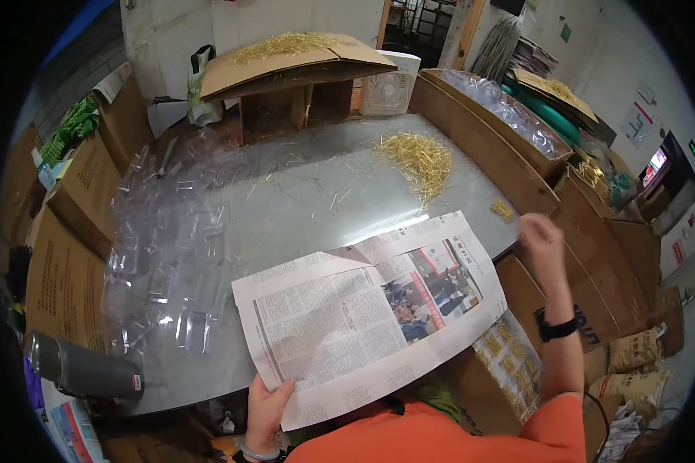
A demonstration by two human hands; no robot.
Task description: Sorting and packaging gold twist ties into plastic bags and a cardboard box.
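An orange shirt fills the bottom of the view, and just beyond it a newspaper spreads slantwise across the near edge of the bench. The person's left hand pinches its near left edge, thumb on top and the other fingers out of sight underneath. The right hand is raised off the bench's right side, apart from the paper and near a small straw bundle; its fingers look curled, but they are blurred — whether they hold anything cannot be told. The newspaper should be very light and limp, quick to crease or tear, and liable to sag if held at one point; a flat, gentle grip on two opposite edges would suit it best. A loose straw pile sits farther back, likely springy and easily scattered, while the clear boxes at the left look thin, slick and easily dented. Their see-through walls overlap, so single ones are hard to pick out. The newspaper hides part of a tray of straw bundles at the right — and whether its far half touches the bench is unclear.
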